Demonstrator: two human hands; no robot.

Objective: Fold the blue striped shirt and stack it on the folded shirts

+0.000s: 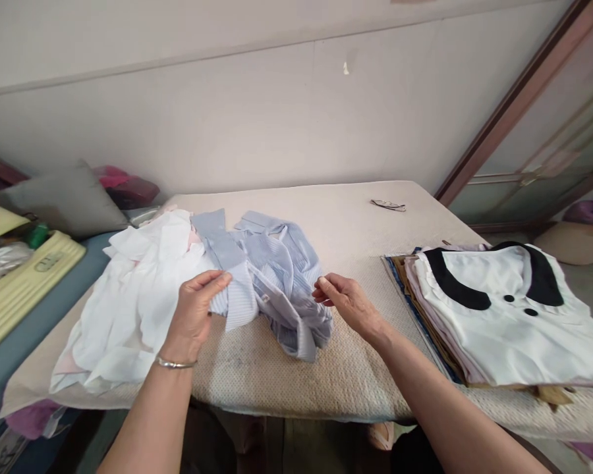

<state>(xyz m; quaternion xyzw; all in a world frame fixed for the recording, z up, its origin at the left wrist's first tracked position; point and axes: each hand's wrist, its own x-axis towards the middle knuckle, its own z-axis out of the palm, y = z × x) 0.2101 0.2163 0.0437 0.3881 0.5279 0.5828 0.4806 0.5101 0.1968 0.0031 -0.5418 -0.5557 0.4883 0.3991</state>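
Note:
A crumpled light-blue striped shirt [271,263] lies on the padded table cover, its folds bunched together. My left hand [197,306], with a silver bangle at the wrist, pinches a striped flap of it between thumb and fingers. At the shirt's right edge, my right hand [343,299] has its thumb and fingers drawn together; whether fabric is between them cannot be seen. Just left of the blue shirt is a loose heap of white clothing [133,303] with some pale pink parts.
A folded stack at right is topped by a white blouse [504,329] with black collar and buttons. Eyeglasses [388,205] rest toward the back of the table cover [356,382]. A grey cushion [62,201] and a yellow box [34,283] are at left. A wall stands behind.

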